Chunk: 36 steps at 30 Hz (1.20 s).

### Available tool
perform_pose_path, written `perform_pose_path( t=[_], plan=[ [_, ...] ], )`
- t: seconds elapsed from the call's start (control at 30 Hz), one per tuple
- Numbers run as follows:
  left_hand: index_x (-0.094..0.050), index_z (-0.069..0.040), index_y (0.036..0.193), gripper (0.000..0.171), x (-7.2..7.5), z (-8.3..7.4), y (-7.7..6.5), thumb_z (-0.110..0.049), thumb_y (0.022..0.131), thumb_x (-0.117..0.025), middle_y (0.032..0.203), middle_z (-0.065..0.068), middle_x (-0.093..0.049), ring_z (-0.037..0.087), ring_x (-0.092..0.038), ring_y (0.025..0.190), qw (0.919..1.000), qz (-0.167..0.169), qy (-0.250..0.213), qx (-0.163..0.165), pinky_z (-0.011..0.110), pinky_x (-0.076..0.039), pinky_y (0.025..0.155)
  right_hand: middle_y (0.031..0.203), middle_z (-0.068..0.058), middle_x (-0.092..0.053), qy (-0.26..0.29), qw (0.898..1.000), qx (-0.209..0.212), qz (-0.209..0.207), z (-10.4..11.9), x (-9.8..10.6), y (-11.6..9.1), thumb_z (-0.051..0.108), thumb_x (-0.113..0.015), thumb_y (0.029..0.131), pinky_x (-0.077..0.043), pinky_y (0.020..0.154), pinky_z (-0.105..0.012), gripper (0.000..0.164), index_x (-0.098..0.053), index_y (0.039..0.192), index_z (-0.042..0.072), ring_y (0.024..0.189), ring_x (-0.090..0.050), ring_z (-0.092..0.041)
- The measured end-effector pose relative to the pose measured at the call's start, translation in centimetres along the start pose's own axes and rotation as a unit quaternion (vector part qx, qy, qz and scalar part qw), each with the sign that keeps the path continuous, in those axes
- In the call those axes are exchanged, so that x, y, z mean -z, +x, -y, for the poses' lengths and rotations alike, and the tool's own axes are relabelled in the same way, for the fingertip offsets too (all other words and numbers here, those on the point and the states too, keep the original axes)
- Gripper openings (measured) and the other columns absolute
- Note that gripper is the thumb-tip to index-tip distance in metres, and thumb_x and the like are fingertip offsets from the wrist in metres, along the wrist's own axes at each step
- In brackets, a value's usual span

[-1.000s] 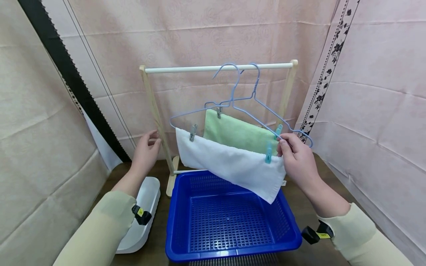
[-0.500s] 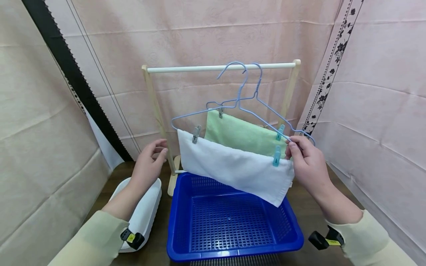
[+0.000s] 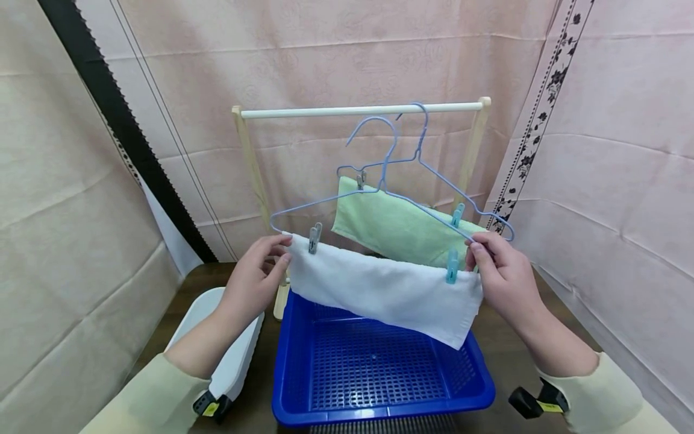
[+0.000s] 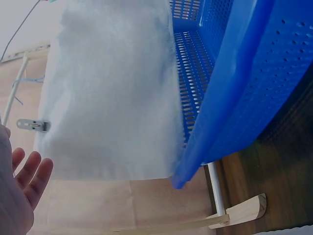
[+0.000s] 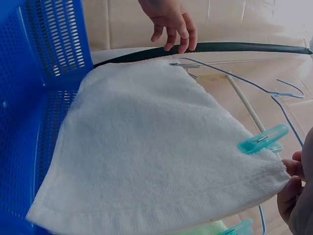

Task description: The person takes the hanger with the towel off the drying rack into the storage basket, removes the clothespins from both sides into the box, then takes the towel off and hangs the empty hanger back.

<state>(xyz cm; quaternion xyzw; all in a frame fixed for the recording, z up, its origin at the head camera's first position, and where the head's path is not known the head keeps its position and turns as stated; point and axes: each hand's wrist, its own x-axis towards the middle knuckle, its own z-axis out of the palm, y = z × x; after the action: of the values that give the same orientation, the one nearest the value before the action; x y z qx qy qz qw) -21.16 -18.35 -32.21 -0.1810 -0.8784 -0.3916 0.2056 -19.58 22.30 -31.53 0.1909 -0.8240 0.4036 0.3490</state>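
My right hand [image 3: 504, 271] pinches the right end of a blue hanger [image 3: 417, 208], whose hook stands apart from the rod in front of it. A white towel [image 3: 379, 283] hangs from this hanger by a grey clothespin [image 3: 314, 238] and a teal clothespin [image 3: 452, 266]. Close by the towel's upper left corner is my left hand [image 3: 257, 277]; its loosely bent fingers [image 4: 40, 178] hold nothing in the left wrist view. Behind, a second blue hanger [image 3: 441, 181] hangs on the white rod [image 3: 325, 113] with a green towel [image 3: 390, 226] clipped to it.
Below the white towel sits a blue perforated basket [image 3: 374, 416] on the dark wooden table [image 3: 504, 355]. A white tray [image 3: 238, 361] stands to its left, partly behind my left forearm. The rack's wooden posts [image 3: 472, 150] rise at the back, with patterned cloth behind.
My left hand has moved right, up to the white towel's left corner. The front hanger with the white towel has dropped lower, its hook now below the rod's level in view.
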Motion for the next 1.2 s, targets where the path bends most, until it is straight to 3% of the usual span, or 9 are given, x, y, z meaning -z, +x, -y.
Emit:
perform_pose_path(
  t=[0.2,0.37,0.6,0.8,1.2],
  plan=[
    [-0.056,-0.019,0.138,0.037,0.1,-0.6,-0.1,-0.026,0.102,-0.058,0.125,0.002,-0.060,0.017,-0.061,0.101,0.9995,0.005,0.030,0.001,0.038,-0.055,0.079,0.076,-0.001,-0.059,-0.007,1.000,0.005,0.021,-0.2,0.0,-0.4,0.005,-0.051,0.102,-0.040,0.062,-0.017,0.012,-0.062,0.103,0.002,0.069,-0.053,-0.011],
    [-0.055,-0.020,0.141,0.040,0.0,-1.1,-0.2,-0.029,0.102,-0.057,0.131,0.002,-0.059,0.018,-0.061,0.103,0.9989,0.020,0.043,0.005,0.037,-0.055,0.080,0.077,-0.001,-0.058,-0.004,0.999,0.002,0.040,-0.3,0.0,-0.7,0.005,-0.050,0.102,-0.040,0.061,-0.018,0.012,-0.062,0.102,0.004,0.069,-0.052,-0.012],
    [-0.054,-0.021,0.142,0.042,-0.2,-1.6,-0.3,-0.031,0.102,-0.058,0.129,0.000,-0.061,0.015,-0.060,0.089,0.9967,0.040,0.069,0.011,0.034,-0.052,0.072,0.078,0.001,-0.059,0.006,0.999,0.018,0.048,-0.2,0.0,-1.1,0.002,-0.052,0.101,-0.042,0.061,-0.017,0.012,-0.063,0.103,0.005,0.070,-0.054,-0.012],
    [-0.054,-0.023,0.143,0.043,-0.4,-1.8,-0.3,-0.036,0.102,-0.056,0.135,-0.003,-0.060,0.015,-0.061,0.100,0.9949,0.058,0.078,0.025,0.034,-0.052,0.072,0.078,0.002,-0.060,0.011,0.998,0.030,0.055,0.0,-0.2,-1.2,-0.001,-0.053,0.100,-0.042,0.060,-0.017,0.013,-0.064,0.101,0.006,0.069,-0.054,-0.007],
    [-0.054,-0.026,0.142,0.043,-0.6,-1.8,-0.3,-0.038,0.101,-0.057,0.131,-0.005,-0.062,0.015,-0.062,0.097,0.9892,0.096,0.097,0.054,0.033,-0.052,0.070,0.078,0.003,-0.059,0.018,0.997,0.041,0.061,-0.1,-0.5,-1.2,-0.002,-0.053,0.099,-0.042,0.060,-0.018,0.013,-0.064,0.101,0.005,0.070,-0.052,-0.007]
  ],
)
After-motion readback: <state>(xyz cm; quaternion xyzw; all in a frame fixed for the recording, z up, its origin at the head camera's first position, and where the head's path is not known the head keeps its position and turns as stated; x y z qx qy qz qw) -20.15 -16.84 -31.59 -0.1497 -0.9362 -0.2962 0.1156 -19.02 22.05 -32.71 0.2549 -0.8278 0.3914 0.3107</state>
